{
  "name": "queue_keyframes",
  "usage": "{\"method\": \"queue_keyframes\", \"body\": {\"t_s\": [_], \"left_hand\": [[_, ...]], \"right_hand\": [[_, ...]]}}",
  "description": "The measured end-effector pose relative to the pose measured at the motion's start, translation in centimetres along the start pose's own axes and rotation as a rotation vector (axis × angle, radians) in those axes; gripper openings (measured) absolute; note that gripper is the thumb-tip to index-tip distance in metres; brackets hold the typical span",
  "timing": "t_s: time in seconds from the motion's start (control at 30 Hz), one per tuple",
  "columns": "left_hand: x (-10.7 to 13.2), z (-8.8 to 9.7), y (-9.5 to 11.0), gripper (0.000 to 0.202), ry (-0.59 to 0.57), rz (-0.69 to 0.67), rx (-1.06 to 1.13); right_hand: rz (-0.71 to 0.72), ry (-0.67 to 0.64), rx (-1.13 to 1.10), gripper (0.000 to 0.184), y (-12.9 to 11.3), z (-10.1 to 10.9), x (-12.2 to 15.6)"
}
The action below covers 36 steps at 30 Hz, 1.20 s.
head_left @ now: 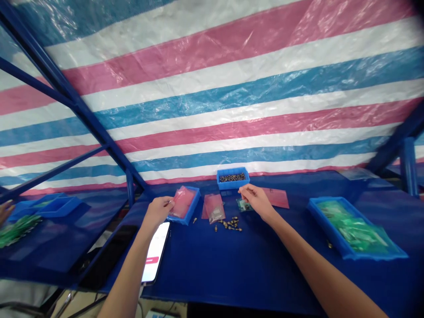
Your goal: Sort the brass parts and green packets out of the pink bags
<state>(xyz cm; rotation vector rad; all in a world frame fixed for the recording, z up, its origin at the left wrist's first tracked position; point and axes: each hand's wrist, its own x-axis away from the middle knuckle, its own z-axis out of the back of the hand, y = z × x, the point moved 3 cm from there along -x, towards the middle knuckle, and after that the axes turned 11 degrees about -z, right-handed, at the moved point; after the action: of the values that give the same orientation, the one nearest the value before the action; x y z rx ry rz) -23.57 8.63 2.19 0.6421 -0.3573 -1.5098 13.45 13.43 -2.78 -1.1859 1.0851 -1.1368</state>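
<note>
Left hand: grip clamped on a pink bag in a blue tray.
Right hand: grip together, just above a green packet.
Bench: blue, with gold bits lying between the hands.
Phone: under the left wrist.

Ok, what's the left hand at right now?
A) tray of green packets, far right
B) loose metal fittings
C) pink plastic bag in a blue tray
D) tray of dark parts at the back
C: the fingertips of the left hand reach the pink plastic bag, which lies in the small blue tray.
</note>
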Motion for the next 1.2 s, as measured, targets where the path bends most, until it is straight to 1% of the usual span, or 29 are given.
{"method": "queue_keyframes", "body": {"t_s": [0.07,0.13,0.2,0.23,0.3,0.33,0.37,0.4,0.43,0.5,0.57,0.63,0.7,0.77,0.87,0.97,1.07,1.13,1.2], "left_hand": [[-0.1,0.3,0.3,0.024,-0.053,-0.03,-0.045],[-0.1,0.4,0.8,0.024,-0.057,-0.033,-0.115],[0.1,0.4,1.5,0.034,-0.009,-0.035,-0.225],[0.3,0.3,2.0,0.039,0.026,-0.056,-0.304],[0.4,-0.1,3.2,0.046,0.066,-0.174,-0.475],[0.4,-0.5,3.7,0.047,0.053,-0.259,-0.545],[0.4,-0.9,4.2,0.046,0.01,-0.338,-0.591],[0.4,-1.4,4.4,0.045,-0.055,-0.391,-0.608],[0.3,-1.8,4.4,0.043,-0.125,-0.413,-0.611],[0.0,-2.4,3.9,0.04,-0.224,-0.377,-0.613],[-0.2,-2.6,3.3,0.038,-0.246,-0.313,-0.624],[-0.4,-2.8,3.0,0.04,-0.257,-0.278,-0.642],[-0.5,-3.0,3.0,0.044,-0.287,-0.26,-0.652],[-0.6,-3.2,3.4,0.051,-0.316,-0.255,-0.651],[-1.0,-3.2,4.2,0.065,-0.344,-0.243,-0.644],[-1.4,-3.5,4.7,0.071,-0.381,-0.202,-0.655],[-1.6,-3.8,5.0,0.071,-0.401,-0.174,-0.672],[-1.6,-3.8,5.1,0.071,-0.41,-0.173,-0.674],[-1.3,-3.6,5.1,0.072,-0.427,-0.175,-0.669]], "right_hand": [[0.01,0.014,0.032,0.044,-0.1,0.1,0.0],[0.037,0.048,0.086,0.044,-0.3,0.3,0.0],[0.079,0.097,0.166,0.042,-0.5,0.7,0.1],[0.099,0.127,0.211,0.041,-0.6,0.9,0.1],[0.134,0.187,0.302,0.038,-0.8,1.2,0.2],[0.151,0.217,0.346,0.037,-0.9,1.4,0.3],[0.169,0.241,0.39,0.036,-1.0,1.5,0.3],[0.186,0.258,0.435,0.035,-1.1,1.6,0.4],[0.2,0.27,0.48,0.034,-1.2,1.7,0.4],[0.215,0.295,0.574,0.032,-1.4,2.0,0.4],[0.208,0.352,0.684,0.031,-1.7,2.6,0.4],[0.188,0.453,0.828,0.03,-1.9,3.7,0.4],[0.152,0.556,1.002,0.029,-2.0,5.0,0.4],[0.106,0.616,1.15,0.029,-1.9,6.3,0.4],[0.066,0.609,1.272,0.029,-1.6,8.1,0.1],[0.089,0.542,1.331,0.028,-1.5,9.1,-0.2],[0.09,0.431,1.372,0.029,-1.3,9.4,-0.3],[0.044,0.365,1.39,0.031,-1.0,9.2,-0.3],[-0.03,0.317,1.388,0.034,-0.5,9.0,-0.2]]}}
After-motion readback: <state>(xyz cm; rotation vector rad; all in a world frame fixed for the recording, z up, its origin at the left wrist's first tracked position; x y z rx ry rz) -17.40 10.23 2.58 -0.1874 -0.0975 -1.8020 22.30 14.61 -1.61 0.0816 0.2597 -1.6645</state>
